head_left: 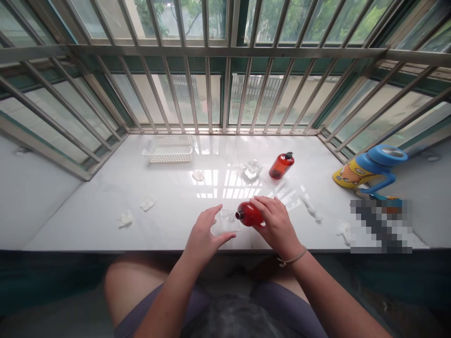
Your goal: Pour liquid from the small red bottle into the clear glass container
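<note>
Bottle (251, 213) in curled R hand (276, 220), L hand (206, 230) spread wide gripping clear box (225, 224), prob. plastic.

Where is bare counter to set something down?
Between the white plastic lattice basket and two crumpled white scraps; also between the translucent red, black-capped bottle and the blue-and-yellow handled bottle. Crowded: front centre, around the left hand and right hand.

Counter (88, 232): white, glossy, with bright reflections
Basket (171, 158): white, perforated, at back left
Red bottle (281, 166): black-topped, just right of clear object (252, 170)
Flask (355, 172): yellow and blue, near right end
Scraps (147, 203): white, crumpled, scattered on both sides
</note>
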### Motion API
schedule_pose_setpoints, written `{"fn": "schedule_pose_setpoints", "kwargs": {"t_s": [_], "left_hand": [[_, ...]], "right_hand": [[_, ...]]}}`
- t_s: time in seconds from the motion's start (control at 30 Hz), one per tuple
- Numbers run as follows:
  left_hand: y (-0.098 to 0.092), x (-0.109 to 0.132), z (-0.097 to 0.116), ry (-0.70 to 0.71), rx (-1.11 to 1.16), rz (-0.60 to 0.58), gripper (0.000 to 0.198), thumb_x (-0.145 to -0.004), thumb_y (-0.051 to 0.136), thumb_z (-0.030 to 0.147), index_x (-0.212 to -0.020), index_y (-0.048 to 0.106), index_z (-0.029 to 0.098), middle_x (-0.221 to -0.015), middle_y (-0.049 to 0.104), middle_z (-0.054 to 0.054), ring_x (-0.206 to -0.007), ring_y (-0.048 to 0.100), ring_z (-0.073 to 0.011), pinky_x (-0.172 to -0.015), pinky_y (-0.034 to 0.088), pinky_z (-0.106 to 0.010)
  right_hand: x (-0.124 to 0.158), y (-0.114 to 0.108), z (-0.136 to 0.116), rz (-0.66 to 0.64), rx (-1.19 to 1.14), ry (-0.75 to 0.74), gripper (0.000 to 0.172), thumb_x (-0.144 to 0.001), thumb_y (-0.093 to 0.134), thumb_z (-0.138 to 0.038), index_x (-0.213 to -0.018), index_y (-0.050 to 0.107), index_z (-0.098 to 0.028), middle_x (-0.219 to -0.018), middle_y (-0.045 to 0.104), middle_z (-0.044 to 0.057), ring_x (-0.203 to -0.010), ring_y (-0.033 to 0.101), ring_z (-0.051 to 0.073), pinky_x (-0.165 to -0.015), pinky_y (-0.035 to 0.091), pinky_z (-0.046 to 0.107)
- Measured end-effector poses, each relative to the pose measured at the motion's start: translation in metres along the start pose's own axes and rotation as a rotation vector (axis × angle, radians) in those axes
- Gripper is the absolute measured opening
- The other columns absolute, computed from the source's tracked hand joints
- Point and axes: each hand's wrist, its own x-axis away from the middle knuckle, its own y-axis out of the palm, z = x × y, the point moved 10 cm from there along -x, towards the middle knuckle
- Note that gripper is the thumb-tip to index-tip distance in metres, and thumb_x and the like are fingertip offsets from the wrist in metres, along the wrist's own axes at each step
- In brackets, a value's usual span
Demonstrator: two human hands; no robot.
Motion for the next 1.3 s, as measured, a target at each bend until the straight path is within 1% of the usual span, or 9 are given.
{"fn": "schedule_pose_setpoints", "kwargs": {"t_s": [0.2, 0.33, 0.6, 0.87, 1.07, 1.3], "left_hand": [[0.006, 0.001, -0.006, -0.057, 0.021, -0.019, 0.078, -0.078, 0.098, 0.038, -0.146, 0.060, 0.035, -0.148, 0.064, -0.007, -0.138, 0.062, -0.0301, -0.103, 0.067, -0.046], [0.008, 0.002, -0.006, -0.065, 0.033, -0.030, 0.078, -0.077, 0.098, 0.037, -0.145, 0.061, 0.034, -0.147, 0.065, -0.007, -0.137, 0.063, -0.0306, -0.103, 0.066, -0.047], [0.012, 0.003, -0.007, -0.088, 0.071, -0.037, 0.076, -0.075, 0.099, 0.036, -0.142, 0.063, 0.033, -0.145, 0.066, -0.008, -0.135, 0.064, -0.0311, -0.102, 0.067, -0.049], [0.013, 0.006, -0.010, -0.161, 0.119, -0.047, 0.076, -0.073, 0.100, 0.033, -0.139, 0.063, 0.032, -0.145, 0.067, -0.006, -0.135, 0.065, -0.0288, -0.106, 0.065, -0.047], [0.012, 0.009, -0.010, -0.140, 0.117, -0.054, 0.074, -0.074, 0.099, 0.035, -0.139, 0.063, 0.031, -0.146, 0.066, -0.007, -0.136, 0.063, -0.0301, -0.108, 0.064, -0.051], [0.012, 0.009, -0.011, -0.113, 0.132, -0.090, 0.075, -0.075, 0.099, 0.036, -0.140, 0.063, 0.031, -0.147, 0.066, -0.008, -0.139, 0.062, -0.0312, -0.108, 0.064, -0.052]], "right_hand": [[-0.002, -0.004, -0.001, -0.029, 0.015, -0.019, 0.062, -0.095, 0.070, -0.017, -0.154, 0.052, -0.029, -0.148, 0.064, 0.010, -0.136, 0.060, 0.033, -0.127, 0.032, 0.060], [-0.004, -0.005, -0.003, -0.043, 0.027, -0.038, 0.065, -0.094, 0.070, -0.013, -0.154, 0.052, -0.029, -0.148, 0.064, 0.010, -0.138, 0.058, 0.033, -0.127, 0.030, 0.060], [-0.007, -0.006, -0.006, -0.047, 0.061, -0.082, 0.061, -0.097, 0.067, -0.013, -0.154, 0.052, -0.029, -0.148, 0.065, 0.010, -0.141, 0.056, 0.033, -0.129, 0.027, 0.062], [-0.010, -0.009, -0.010, -0.080, 0.084, -0.108, 0.058, -0.099, 0.066, -0.012, -0.154, 0.053, -0.030, -0.149, 0.064, 0.009, -0.142, 0.054, 0.033, -0.130, 0.023, 0.063], [-0.011, -0.009, -0.013, -0.103, 0.079, -0.132, 0.057, -0.100, 0.064, -0.013, -0.153, 0.054, -0.030, -0.151, 0.064, 0.008, -0.143, 0.054, 0.033, -0.131, 0.023, 0.063], [-0.012, -0.006, -0.013, -0.150, 0.050, -0.158, 0.061, -0.098, 0.065, -0.013, -0.154, 0.053, -0.032, -0.152, 0.063, 0.008, -0.145, 0.054, 0.033, -0.131, 0.023, 0.065]]}}
